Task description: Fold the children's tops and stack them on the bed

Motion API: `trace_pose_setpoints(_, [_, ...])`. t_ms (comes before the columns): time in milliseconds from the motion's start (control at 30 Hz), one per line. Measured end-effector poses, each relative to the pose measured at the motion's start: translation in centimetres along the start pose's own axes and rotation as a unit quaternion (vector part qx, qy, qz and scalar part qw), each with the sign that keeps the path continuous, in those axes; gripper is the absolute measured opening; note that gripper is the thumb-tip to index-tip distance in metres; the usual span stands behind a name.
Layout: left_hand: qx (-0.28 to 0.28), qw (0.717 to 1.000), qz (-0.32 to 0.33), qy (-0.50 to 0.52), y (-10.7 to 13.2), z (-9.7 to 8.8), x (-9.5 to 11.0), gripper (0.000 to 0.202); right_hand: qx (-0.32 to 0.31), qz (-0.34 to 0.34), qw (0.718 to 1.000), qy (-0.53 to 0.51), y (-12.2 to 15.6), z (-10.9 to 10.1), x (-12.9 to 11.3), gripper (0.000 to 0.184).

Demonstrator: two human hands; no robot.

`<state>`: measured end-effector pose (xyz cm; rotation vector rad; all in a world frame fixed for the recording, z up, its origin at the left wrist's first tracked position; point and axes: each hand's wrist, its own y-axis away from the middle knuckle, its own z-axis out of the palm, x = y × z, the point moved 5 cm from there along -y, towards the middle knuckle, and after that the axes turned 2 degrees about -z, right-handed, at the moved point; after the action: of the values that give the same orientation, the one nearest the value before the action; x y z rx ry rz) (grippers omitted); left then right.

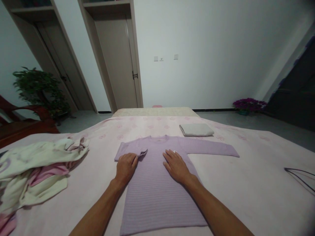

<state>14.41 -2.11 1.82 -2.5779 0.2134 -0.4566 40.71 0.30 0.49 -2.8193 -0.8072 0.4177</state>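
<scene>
A lilac ribbed sweater (157,190) lies flat on the pink bedspread (246,183), neck away from me. Its left sleeve is folded in over the chest; its right sleeve stretches out to the right. My left hand (126,167) rests on the folded left sleeve, fingers curled over the fabric's edge. My right hand (175,165) lies flat on the chest of the sweater with its fingers stretched out, a ring on one finger.
A heap of cream and pink clothes (36,167) lies at the left. A folded grey garment (196,129) sits beyond the sweater. A black wire hanger (301,177) lies at the right. Doors, a plant (39,88) and a red chair stand behind.
</scene>
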Motion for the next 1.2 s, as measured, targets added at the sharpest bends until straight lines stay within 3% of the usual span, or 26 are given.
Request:
trace_pose_setpoints(167, [0.046,0.994,-0.028,0.098,0.3,-0.9,0.0,0.032,-0.006,0.011,1.000,-0.008,-0.1,0.2,0.2,0.048])
trace_pose_setpoints(333, [0.013,0.971,-0.055,0.233,0.8,-0.9,1.1,0.032,-0.037,0.016,0.996,-0.078,-0.3,-0.1,-0.5,0.060])
trace_pose_setpoints(467, [0.010,0.962,-0.076,0.264,0.9,-0.9,1.7,0.031,0.034,-0.060,0.978,-0.199,-1.2,-0.9,-3.6,0.069])
trace_pose_setpoints(567, [-0.004,0.956,-0.077,0.284,1.0,-0.8,1.8,0.031,0.095,-0.062,0.956,-0.272,-2.3,-1.0,-5.5,0.054])
trace_pose_setpoints(667, [-0.021,0.949,-0.072,0.306,1.0,-0.5,1.7,0.029,0.102,-0.035,0.945,-0.308,-3.2,-0.5,-6.6,0.026])
trace_pose_setpoints(733, [-0.035,0.944,-0.058,0.322,1.1,-0.3,1.8,0.026,0.104,-0.032,0.942,-0.319,-3.5,-0.2,-7.0,0.017])
trace_pose_setpoints(833, [-0.049,0.946,-0.034,0.318,1.1,0.0,2.1,0.031,0.119,-0.027,0.935,-0.332,-3.4,0.0,-7.0,0.015])
trace_pose_setpoints(967, [-0.041,0.952,-0.025,0.303,1.0,0.0,2.4,0.018,0.131,-0.017,0.935,-0.329,-3.3,0.6,-6.7,0.014])
trace_pose_setpoints(1200, [-0.013,0.956,-0.048,0.288,1.1,-0.2,2.0,0.029,0.138,-0.047,0.941,-0.305,-2.9,0.2,-7.4,0.014])
